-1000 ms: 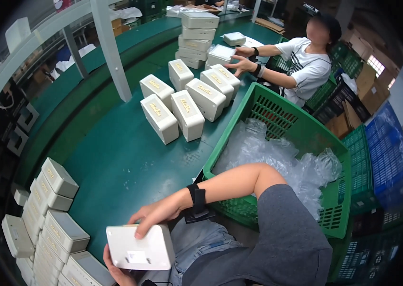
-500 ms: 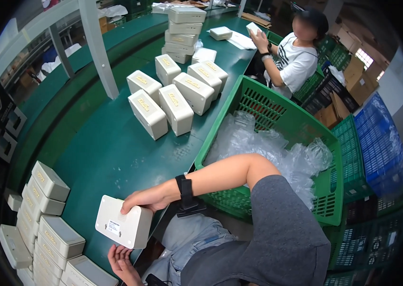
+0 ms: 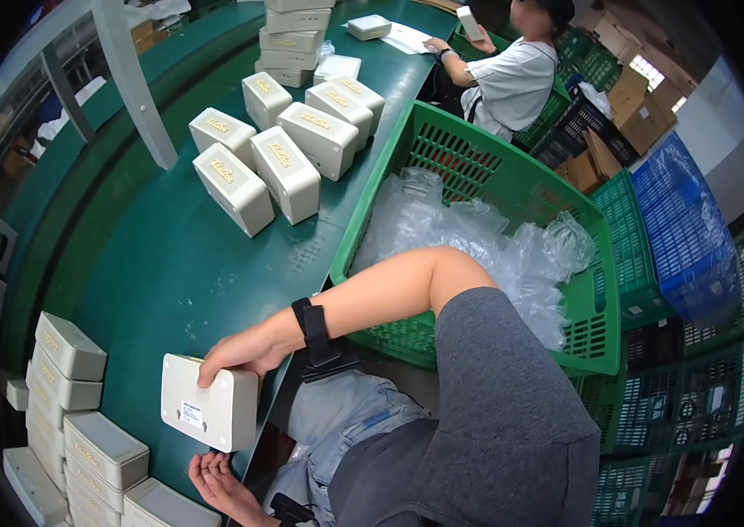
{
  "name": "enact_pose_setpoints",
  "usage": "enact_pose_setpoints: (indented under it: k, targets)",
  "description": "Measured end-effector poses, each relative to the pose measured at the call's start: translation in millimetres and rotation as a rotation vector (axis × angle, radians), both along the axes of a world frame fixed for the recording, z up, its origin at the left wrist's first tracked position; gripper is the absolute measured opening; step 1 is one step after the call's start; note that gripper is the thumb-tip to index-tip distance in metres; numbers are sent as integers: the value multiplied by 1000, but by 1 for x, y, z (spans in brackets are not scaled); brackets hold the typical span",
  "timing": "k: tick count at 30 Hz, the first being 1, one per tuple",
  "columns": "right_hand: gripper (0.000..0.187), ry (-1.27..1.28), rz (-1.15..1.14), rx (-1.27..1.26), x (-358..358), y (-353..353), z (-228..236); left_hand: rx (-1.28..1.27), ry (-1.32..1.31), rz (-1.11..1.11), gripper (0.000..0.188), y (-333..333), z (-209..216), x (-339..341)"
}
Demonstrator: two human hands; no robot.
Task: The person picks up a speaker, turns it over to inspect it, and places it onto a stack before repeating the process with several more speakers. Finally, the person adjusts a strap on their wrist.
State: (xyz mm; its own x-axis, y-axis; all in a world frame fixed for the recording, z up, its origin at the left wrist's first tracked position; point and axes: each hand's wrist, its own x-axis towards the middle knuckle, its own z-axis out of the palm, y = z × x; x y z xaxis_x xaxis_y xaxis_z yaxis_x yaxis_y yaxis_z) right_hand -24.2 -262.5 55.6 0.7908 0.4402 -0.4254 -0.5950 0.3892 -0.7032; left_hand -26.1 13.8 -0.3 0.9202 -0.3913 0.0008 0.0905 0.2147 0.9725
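Observation:
My right hand [image 3: 244,353] grips a cream plastic box-shaped device [image 3: 200,400] from its upper side, thumb on the broad face. That face has small corner dots, two keyhole slots and a white label. Just below the device, near the bench edge, my left hand [image 3: 224,485] is palm up with loosely bent fingers and nothing in them. To the lower left stand stacks of similar devices [image 3: 106,448]. Farther up the green bench [image 3: 178,290], several more devices [image 3: 286,174] stand on edge, gold lettering on their narrow sides.
A green crate [image 3: 477,145] of clear plastic bags [image 3: 477,237] sits right of the bench. Beyond it a co-worker [image 3: 508,79] holds a cream device. A stack of devices [image 3: 291,42] rises at the far end. A grey metal post [image 3: 136,83] stands on the left.
The view has shifted, so the bench and crate sit higher and farther left. My right hand still holds the device. The co-worker has lowered one hand toward the white sheet.

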Motion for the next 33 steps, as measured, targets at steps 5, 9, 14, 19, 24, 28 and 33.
enact_pose_setpoints:
  k: [5,9,14,19,24,28,33]
  targets:
    - [56,0,-17,8,0,0,-8,-192,-112,-52,46,23,32,-27]
    - [60,-10,4,-6,5,2,-10,-1139,73,-410,36,44,106,-40]
    - [64,17,6,-37,7,3,-4,-1082,-297,-1081,32,-1,152,-15]
    - [66,12,-9,-27,4,-2,-2,-980,-481,-1193,29,-21,162,-9]
    - [66,26,-2,-39,-2,0,0,-923,-622,-1242,27,-22,168,-8]
    - [66,21,2,-3,-3,0,-8,-852,-755,-1259,25,-13,176,-8]
    - [54,-39,-28,91,3,8,-1,-701,-943,-1173,24,23,196,-18]
